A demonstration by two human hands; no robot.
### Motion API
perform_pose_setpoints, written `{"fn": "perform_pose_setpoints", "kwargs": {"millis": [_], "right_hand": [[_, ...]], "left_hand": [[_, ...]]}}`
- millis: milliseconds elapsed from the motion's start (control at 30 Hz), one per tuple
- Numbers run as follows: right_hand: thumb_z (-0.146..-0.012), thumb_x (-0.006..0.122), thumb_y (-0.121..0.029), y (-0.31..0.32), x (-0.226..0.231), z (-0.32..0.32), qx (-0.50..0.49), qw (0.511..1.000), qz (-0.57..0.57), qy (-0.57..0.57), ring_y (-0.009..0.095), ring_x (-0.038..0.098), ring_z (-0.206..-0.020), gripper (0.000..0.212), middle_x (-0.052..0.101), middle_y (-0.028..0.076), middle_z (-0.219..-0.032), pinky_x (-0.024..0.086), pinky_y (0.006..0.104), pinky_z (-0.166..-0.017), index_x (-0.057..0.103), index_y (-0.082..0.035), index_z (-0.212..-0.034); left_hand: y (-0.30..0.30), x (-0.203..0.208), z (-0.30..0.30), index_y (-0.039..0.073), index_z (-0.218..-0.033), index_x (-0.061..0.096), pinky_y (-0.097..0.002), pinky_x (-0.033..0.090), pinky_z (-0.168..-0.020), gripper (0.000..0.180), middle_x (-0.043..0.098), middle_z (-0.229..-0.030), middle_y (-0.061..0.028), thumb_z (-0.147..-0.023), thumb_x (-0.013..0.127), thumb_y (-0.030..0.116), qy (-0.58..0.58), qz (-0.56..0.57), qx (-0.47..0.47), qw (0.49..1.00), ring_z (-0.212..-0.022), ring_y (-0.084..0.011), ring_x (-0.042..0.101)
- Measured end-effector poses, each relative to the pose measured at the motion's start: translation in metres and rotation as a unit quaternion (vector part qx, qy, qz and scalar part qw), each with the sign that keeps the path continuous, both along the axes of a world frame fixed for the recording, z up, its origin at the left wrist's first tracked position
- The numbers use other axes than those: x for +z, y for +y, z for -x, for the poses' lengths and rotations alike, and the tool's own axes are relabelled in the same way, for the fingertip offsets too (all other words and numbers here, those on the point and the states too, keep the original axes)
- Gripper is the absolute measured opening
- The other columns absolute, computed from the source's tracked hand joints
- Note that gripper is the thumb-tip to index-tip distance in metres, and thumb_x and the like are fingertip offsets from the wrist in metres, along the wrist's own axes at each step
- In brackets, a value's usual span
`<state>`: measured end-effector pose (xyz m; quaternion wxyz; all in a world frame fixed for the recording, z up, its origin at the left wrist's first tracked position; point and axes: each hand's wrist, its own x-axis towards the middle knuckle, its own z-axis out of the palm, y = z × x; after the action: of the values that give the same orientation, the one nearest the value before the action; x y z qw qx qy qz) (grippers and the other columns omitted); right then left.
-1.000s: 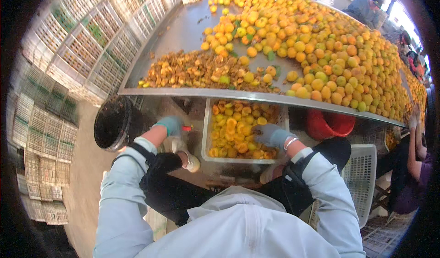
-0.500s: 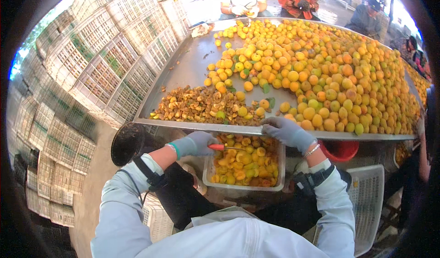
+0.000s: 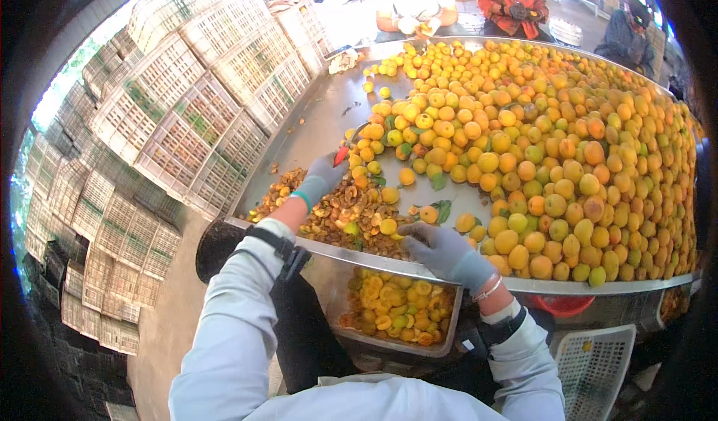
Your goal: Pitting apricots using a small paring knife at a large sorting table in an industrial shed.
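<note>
My left hand [image 3: 326, 176], in a grey glove, is closed around a red-handled tool [image 3: 342, 155] with a thin metal end pointing away over the table. It is above a heap of brown and yellow halves, stones and scraps [image 3: 351, 211] at the near left of the metal table. My right hand [image 3: 441, 250], also gloved, is at the table's near edge with its fingers curled together beside that heap. Whether a piece is between its fingertips is hidden. Whole apricots [image 3: 538, 167] cover most of the table, some close to my right hand.
Below the table edge [image 3: 359, 261] stands a tub [image 3: 449, 327] of split apricots. A red basin [image 3: 562, 303] and white crate [image 3: 597, 369] are at the right, a black bucket [image 3: 217, 250] at the left. Stacked crates [image 3: 217, 129] rise on the left. Several people work across the table.
My left hand has moved from above the tub, forward and up over the scrap heap, with the red-handled tool. My right hand remains near the table edge. The view has shifted.
</note>
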<state>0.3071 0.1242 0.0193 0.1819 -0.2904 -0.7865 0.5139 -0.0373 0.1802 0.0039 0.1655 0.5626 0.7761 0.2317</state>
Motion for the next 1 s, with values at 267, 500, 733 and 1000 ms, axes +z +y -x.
{"fn": "perform_pose_setpoints", "kwargs": {"millis": [267, 500, 733, 1000], "right_hand": [[-0.09, 0.05, -0.033, 0.01, 0.0, 0.006, -0.035, 0.999, 0.011, -0.036, 0.027, 0.064, -0.073, 0.038, 0.065, 0.017, -0.083, 0.05, 0.036, -0.069, 0.056, -0.005, -0.115], [-0.09, 0.051, -0.032, 0.018, -0.013, 0.01, -0.017, 0.999, -0.04, -0.017, 0.024, 0.064, -0.073, 0.037, 0.065, 0.016, -0.082, 0.049, 0.0343, -0.067, 0.055, -0.005, -0.116], [-0.095, 0.046, -0.02, 0.049, -0.015, 0.001, -0.211, 0.943, 0.233, 0.111, 0.018, 0.063, -0.083, 0.036, 0.058, 0.009, -0.107, 0.053, 0.0276, -0.07, 0.045, -0.002, -0.126], [-0.094, 0.048, -0.035, 0.028, -0.023, 0.015, -0.12, 0.753, 0.509, 0.399, 0.02, 0.059, -0.1, 0.045, 0.05, 0.007, -0.125, 0.052, 0.029, -0.076, 0.041, -0.011, -0.132]], "left_hand": [[0.073, -0.061, 0.026, 0.009, -0.11, 0.06, -0.0405, 0.046, -0.083, 0.037, 0.063, -0.101, -0.018, -0.08, 0.058, 0.031, 0.087, 0.013, 0.005, 0.996, -0.093, -0.0346, 0.06], [0.069, -0.054, -0.049, 0.003, -0.118, 0.055, -0.0299, 0.046, -0.083, 0.043, 0.064, -0.106, -0.0088, -0.079, 0.067, 0.019, -0.035, 0.028, -0.21, 0.977, -0.093, -0.0162, 0.059], [0.044, -0.004, -0.074, 0.003, -0.113, 0.058, -0.0273, 0.047, -0.08, 0.035, 0.063, -0.102, -0.004, -0.084, 0.063, 0.022, -0.345, 0.132, -0.228, 0.901, -0.09, -0.0114, 0.057], [0.022, 0.02, -0.096, 0.01, -0.112, 0.06, -0.0375, 0.05, -0.075, 0.032, 0.065, -0.09, -0.0082, -0.085, 0.06, 0.028, -0.13, 0.004, -0.267, 0.955, -0.078, -0.0204, 0.062]]}}
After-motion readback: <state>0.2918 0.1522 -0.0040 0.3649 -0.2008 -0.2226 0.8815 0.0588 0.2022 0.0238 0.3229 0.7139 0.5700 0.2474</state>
